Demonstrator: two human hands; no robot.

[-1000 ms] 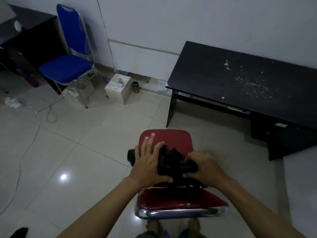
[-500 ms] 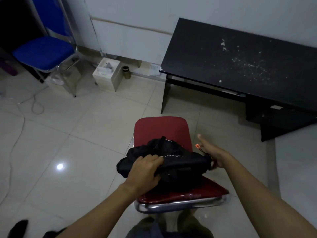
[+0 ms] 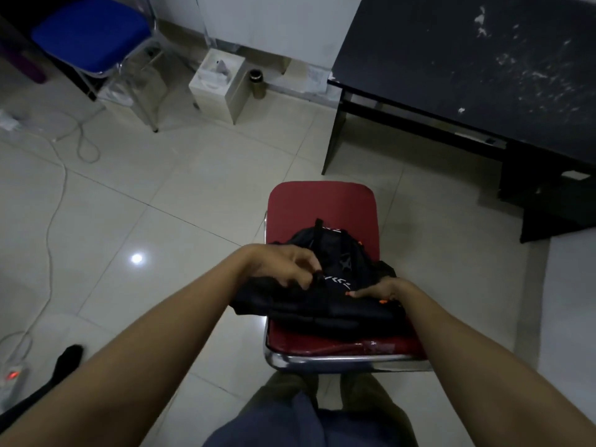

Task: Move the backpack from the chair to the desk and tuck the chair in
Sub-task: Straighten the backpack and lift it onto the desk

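Observation:
A black backpack (image 3: 325, 295) with small orange tabs lies on the red seat of a chrome-framed chair (image 3: 322, 208) right in front of me. My left hand (image 3: 283, 266) is curled over the bag's left side, fingers pinching a black strap. On the bag's right edge my right hand (image 3: 380, 290) grips near an orange tab. The black desk (image 3: 467, 66), its top speckled with white marks, stands at the upper right, beyond the chair.
A blue chair (image 3: 90, 37) stands at the upper left. A white box (image 3: 219, 82) and a small dark cup (image 3: 257, 82) sit by the wall. White cables (image 3: 54, 195) trail over the tiled floor at left, with a power strip (image 3: 11, 379) at the lower left.
The view has tilted down and closer. My right hand came in from beside the bag onto its right edge. My left hand shifted to the strap, and the bag turned a little on the seat.

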